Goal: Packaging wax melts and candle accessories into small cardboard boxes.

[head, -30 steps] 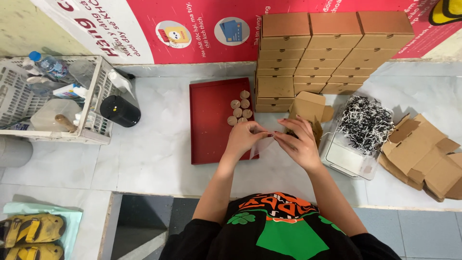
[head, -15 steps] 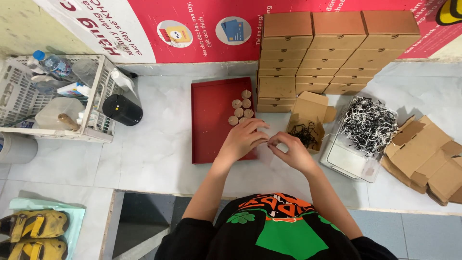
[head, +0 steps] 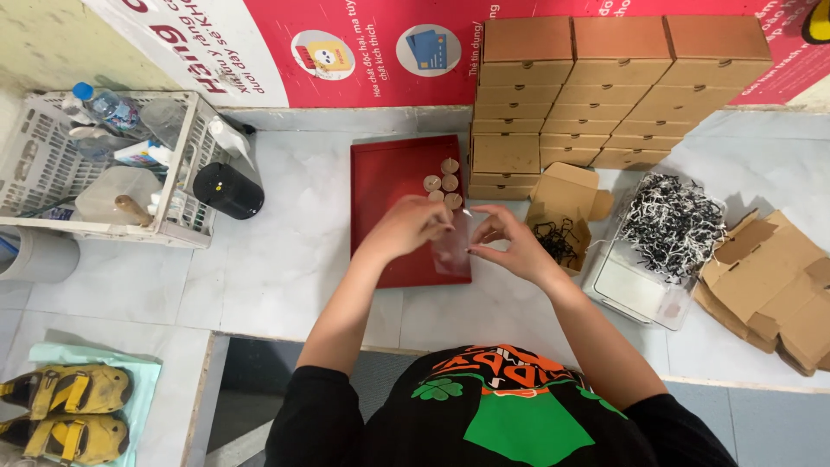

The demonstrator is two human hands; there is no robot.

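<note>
Both hands work over the near edge of a red tray (head: 389, 186) on a pale tiled floor (head: 285, 251). The left hand (head: 411, 227) and right hand (head: 510, 242) each pinch a side of a small clear bag (head: 451, 246), fingers closed on it. Small round wooden pieces (head: 443, 183) sit at the tray's far corner. Beyond the tray, stacked cardboard boxes (head: 605, 86) stand against a red banner (head: 389, 43); a white basket (head: 52, 164) lies well to its left

Left hand (head: 413, 227) and right hand (head: 508, 244) close together, fingers pinched, forearms outstretched.
</note>
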